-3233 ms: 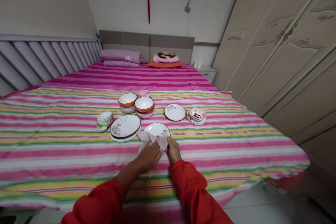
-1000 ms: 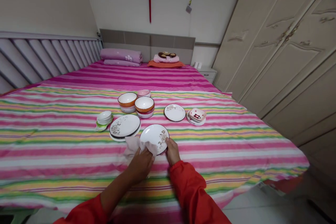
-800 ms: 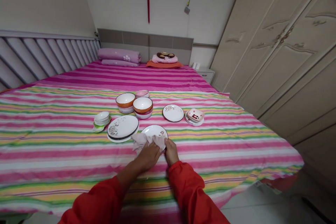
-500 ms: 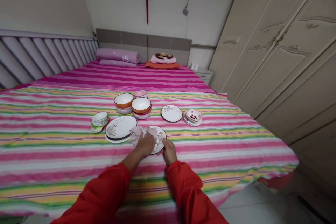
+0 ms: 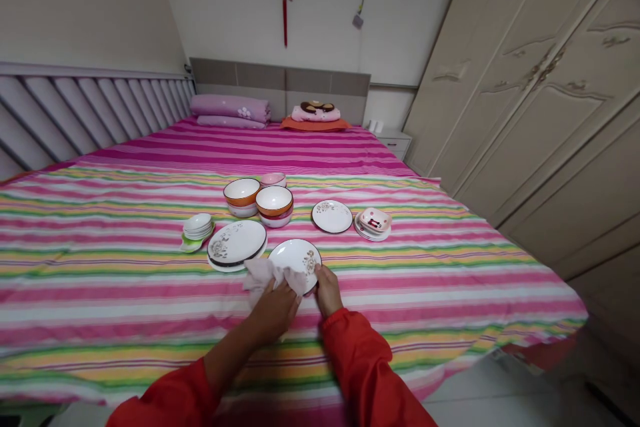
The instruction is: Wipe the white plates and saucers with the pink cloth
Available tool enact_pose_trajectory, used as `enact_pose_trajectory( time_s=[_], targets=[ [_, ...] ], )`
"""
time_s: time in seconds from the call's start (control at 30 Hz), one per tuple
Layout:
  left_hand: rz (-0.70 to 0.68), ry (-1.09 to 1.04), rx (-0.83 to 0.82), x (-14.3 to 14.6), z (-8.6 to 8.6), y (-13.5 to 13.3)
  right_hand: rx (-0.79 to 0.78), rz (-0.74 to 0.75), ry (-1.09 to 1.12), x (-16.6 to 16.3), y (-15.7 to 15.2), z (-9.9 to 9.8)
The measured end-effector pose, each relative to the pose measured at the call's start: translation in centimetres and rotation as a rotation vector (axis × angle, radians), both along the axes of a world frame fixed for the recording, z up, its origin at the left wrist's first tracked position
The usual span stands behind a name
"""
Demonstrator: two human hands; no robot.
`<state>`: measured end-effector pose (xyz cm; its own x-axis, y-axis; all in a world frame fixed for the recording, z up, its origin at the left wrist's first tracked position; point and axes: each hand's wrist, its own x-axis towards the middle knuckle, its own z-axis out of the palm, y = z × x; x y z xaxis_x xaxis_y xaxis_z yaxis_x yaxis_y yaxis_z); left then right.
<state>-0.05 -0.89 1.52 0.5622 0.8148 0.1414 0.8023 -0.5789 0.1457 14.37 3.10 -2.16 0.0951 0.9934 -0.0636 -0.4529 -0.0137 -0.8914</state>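
Note:
A round white plate (image 5: 293,253) with a dark rim and a brown flower print is tilted a little above the striped cloth. My right hand (image 5: 327,288) pinches its right edge. Bunched in my left hand (image 5: 274,312) is a pale pinkish cloth (image 5: 261,275), pressed against the plate's near left edge; the fingertips are partly hidden by it. Just left of the plate lies a stack of oval plates (image 5: 240,243), the top one flowered and dark-rimmed.
Behind stand stacked orange-and-white bowls (image 5: 275,201) and a pink bowl (image 5: 273,179). Small white dishes (image 5: 198,224) sit on a green leaf-shaped dish (image 5: 190,244) at left. Another flowered plate (image 5: 332,217) and a square patterned dish (image 5: 375,219) on saucers are to the right.
My left hand and the cloth have slid toward me, from the plate's upper left part to its near edge, uncovering more of the plate. My right hand keeps its hold.

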Motion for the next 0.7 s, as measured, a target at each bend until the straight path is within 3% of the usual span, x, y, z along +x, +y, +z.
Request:
enact_pose_trajectory(
  time_s=[0.17,0.43,0.57,0.7],
  targets=[
    [-0.038,0.022,-0.079,2.5,0.8,2.6,0.015,-0.047,-0.015,0.2,0.1,-0.1],
    [0.155,0.073,-0.091,3.5,0.7,7.2,-0.029,0.018,0.042,0.2,0.5,-0.6],
    [0.241,0.08,-0.088,2.4,0.9,7.5,-0.046,0.008,0.062,0.1,0.6,-0.7],
    [0.316,0.099,-0.098,1.1,1.4,6.1,-0.035,-0.002,0.042,0.0,0.5,-0.3]
  ],
)
